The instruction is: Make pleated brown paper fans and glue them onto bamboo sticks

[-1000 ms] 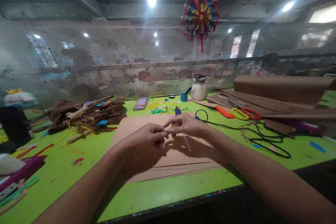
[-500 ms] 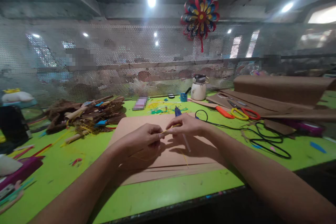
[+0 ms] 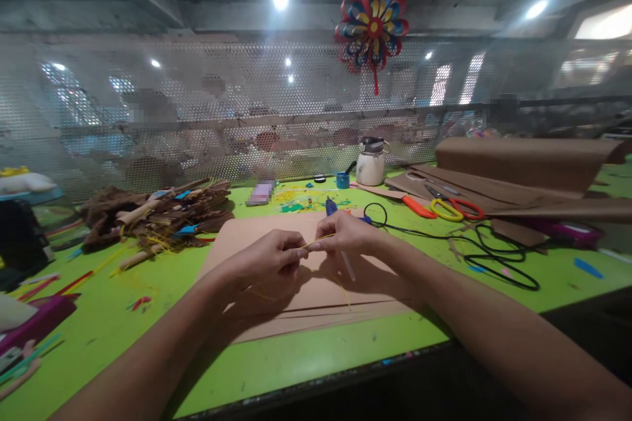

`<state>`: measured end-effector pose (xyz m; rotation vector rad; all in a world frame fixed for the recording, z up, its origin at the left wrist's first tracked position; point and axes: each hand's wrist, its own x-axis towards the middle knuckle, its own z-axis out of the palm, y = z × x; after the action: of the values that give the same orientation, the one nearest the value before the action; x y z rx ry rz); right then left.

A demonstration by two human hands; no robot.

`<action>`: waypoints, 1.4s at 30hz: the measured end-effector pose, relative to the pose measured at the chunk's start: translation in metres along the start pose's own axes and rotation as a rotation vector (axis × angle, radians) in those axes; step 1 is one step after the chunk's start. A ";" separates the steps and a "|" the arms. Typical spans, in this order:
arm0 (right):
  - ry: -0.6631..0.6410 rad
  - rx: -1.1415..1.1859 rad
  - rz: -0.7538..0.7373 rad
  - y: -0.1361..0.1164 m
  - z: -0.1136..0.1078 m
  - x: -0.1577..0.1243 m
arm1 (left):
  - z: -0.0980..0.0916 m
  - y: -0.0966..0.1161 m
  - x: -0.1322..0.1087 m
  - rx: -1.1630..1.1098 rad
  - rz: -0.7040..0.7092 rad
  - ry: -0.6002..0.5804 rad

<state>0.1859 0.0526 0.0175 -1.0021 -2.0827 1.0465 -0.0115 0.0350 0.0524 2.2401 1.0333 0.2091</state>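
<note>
Where your hands meet: over the brown board (image 3: 237,237), middle of the green desk (image 3: 123,316)
Left hand (image 3: 269,256): fingers curled in, thumb and fingertips pinched onto the yellow strand (image 3: 316,243)
Right hand (image 3: 345,237): fingertips pinched on the same strand's other end, remaining fingers loosely bent
Strand position: held just above the board between your two hands, which are almost touching; a loose tail trails down onto the board
Under right hand: 1 clear stick (image 3: 348,268) lying on the board
Behind right hand: 1 blue-tipped tool (image 3: 332,206), partly hidden
Writing/brands: nothing legible, all too small or blurred
Hands count: 2, both yours
Scissor handles: 1 orange handle (image 3: 417,206), 1 yellow loop (image 3: 447,210), 1 red loop (image 3: 469,208), on the brown sheets to your right; cannot tell how many pairs
Black cable (image 3: 494,256): 1, looping across the desk right of the board
White jar (image 3: 370,164): 1, at the desk's far edge, with 1 small blue cup (image 3: 342,179) just beside it
Scrap pile (image 3: 158,214): 1 heap of brown, yellow and blue bits, left of the board
Brown paper roll (image 3: 528,161): 1, far right
Paper flower (image 3: 372,10): 1, red, blue and yellow, hanging above the mesh screen (image 3: 197,112)
</note>
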 end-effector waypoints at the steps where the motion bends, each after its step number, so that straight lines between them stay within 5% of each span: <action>1: 0.003 0.000 -0.002 0.000 0.000 0.000 | 0.000 0.000 0.000 -0.006 -0.003 0.000; 17: -0.006 -0.009 -0.005 0.002 -0.001 0.000 | 0.003 -0.004 -0.001 -0.083 0.014 -0.012; 25: -0.112 0.227 0.085 -0.003 -0.018 -0.007 | 0.001 -0.013 -0.001 -0.433 -0.059 -0.083; 30: -0.066 0.367 0.064 -0.007 -0.022 -0.007 | -0.006 -0.020 -0.005 -0.672 -0.067 -0.173; 42: 0.085 0.440 0.101 -0.009 -0.007 -0.003 | -0.017 -0.021 -0.010 -0.558 -0.083 -0.143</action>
<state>0.1894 0.0489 0.0282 -0.9127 -1.6448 1.4091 -0.0379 0.0463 0.0533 1.6800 0.8606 0.2607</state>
